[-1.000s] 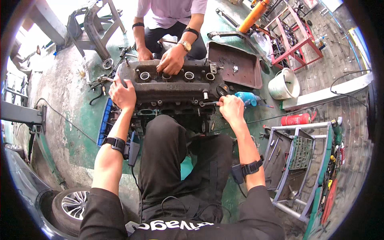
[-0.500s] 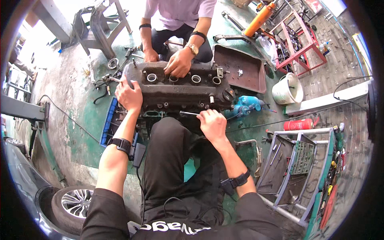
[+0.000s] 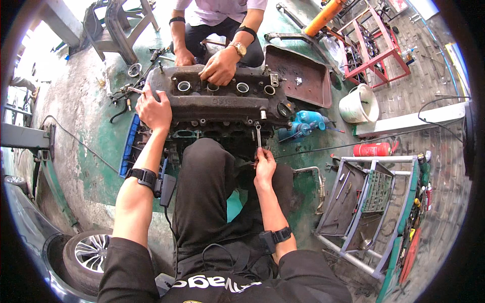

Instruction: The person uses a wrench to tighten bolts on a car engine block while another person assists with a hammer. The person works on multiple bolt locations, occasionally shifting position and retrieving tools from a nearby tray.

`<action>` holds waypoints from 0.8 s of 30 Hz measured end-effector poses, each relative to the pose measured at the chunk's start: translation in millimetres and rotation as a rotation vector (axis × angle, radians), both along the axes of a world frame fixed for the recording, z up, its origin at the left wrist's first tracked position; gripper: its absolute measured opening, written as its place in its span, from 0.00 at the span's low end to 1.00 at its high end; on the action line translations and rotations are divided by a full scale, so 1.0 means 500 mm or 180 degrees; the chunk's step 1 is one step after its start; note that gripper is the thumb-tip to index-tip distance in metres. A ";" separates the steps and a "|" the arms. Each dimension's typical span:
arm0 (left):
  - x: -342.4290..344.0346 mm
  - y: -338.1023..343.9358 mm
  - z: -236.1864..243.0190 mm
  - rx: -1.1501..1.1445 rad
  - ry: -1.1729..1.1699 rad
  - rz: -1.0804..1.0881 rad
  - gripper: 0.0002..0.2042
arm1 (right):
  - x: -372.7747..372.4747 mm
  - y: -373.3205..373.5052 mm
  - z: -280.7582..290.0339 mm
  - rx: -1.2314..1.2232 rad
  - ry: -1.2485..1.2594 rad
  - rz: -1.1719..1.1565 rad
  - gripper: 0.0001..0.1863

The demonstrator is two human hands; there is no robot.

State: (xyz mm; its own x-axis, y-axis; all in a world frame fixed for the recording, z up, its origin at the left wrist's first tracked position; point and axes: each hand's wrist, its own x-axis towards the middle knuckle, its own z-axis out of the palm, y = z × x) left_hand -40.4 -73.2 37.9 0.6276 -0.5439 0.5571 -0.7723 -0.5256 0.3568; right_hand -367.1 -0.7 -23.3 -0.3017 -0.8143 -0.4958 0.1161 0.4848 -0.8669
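A dark, grimy engine cylinder head with its cover lies before my knees, with several round wells along its top. My left hand grips its left end, where a small silver metal part pokes out by the fingers. Below the front edge, on the right, my right hand is closed on a silver wrench; the tool points upward with its ring end at a bolt. Across from me, a crouching co-worker's right-side hand reaches into a middle well; their other hand is behind the cover.
Around the engine are a brown metal tray, blue bottles, a white bucket, a blue organizer and scattered parts. A red extinguisher and tool cart stand right, a car wheel lower left, and cables cross the floor.
My right hand has moved left and down, swinging the wrench from horizontal to upright. My left hand stays on the left end. The view has shifted slightly.
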 end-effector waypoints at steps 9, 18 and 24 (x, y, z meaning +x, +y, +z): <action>0.001 0.001 -0.005 -0.0004 0.0004 -0.0001 0.22 | -0.027 -0.020 -0.039 -0.0260 0.0575 0.0282 0.11; 0.003 0.000 -0.006 0.0055 -0.0021 0.0014 0.22 | -0.136 -0.168 0.131 -0.1307 0.3385 0.1828 0.11; 0.004 0.000 -0.010 0.0037 -0.0023 -0.0002 0.22 | -0.110 -0.250 0.218 -0.2303 0.4448 0.2870 0.09</action>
